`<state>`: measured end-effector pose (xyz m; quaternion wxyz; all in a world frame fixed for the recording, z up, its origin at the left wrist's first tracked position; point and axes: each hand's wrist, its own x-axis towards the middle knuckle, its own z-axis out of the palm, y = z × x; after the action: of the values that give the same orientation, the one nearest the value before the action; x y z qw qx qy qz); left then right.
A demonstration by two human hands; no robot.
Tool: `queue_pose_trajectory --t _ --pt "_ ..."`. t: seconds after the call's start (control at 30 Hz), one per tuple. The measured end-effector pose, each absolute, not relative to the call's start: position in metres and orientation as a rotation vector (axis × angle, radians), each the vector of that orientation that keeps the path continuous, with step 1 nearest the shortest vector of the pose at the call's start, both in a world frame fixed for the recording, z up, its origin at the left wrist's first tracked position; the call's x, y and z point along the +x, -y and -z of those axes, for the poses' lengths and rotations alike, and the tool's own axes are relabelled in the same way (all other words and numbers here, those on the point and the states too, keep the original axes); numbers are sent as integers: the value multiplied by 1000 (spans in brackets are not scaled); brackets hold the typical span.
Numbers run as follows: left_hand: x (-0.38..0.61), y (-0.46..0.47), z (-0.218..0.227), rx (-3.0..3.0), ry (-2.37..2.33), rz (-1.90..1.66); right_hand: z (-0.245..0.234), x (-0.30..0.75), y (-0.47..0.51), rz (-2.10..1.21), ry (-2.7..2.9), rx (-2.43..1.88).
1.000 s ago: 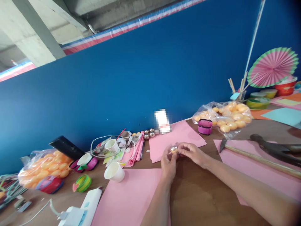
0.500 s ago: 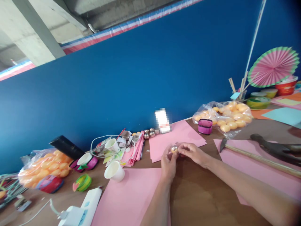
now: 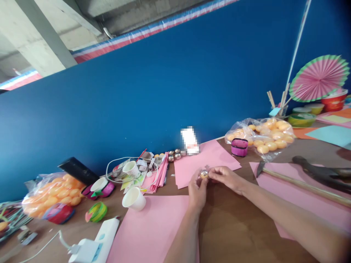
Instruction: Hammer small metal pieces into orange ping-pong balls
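Observation:
Between my two hands, low over the brown table, is a small shiny metallic ball (image 3: 204,174) with a gold-orange tint on its lower side. My left hand (image 3: 196,191) grips it from the left between thumb and fingers. From the right, my right hand (image 3: 225,177) is closed in a pinch, its fingertips at the ball's edge. Several similar shiny balls (image 3: 174,155) sit grouped beside the blue wall. Just behind my hands lies pink paper (image 3: 201,160), and another pink sheet (image 3: 153,226) is under my left forearm.
A white cup (image 3: 134,199) and a white power strip (image 3: 105,237) stand to the left. A hammer (image 3: 301,182) rests on pink paper at right. Clear bags of orange balls (image 3: 271,137) lie on both sides. The blue wall (image 3: 164,91) bounds the table's back.
Both hands and the ball keep nearly the same place; the ball sits slightly lower and to the right in the view. The rest of the scene shows no clear difference.

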<state>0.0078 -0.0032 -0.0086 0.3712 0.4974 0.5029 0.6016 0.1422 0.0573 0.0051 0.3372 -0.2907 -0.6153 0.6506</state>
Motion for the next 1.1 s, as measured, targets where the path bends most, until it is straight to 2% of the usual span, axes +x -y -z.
queue_pose_trajectory --t 1.1 --pt "12 5 2 1260 -1307 -1564 -7 143 -60 -1779 1522 -785"
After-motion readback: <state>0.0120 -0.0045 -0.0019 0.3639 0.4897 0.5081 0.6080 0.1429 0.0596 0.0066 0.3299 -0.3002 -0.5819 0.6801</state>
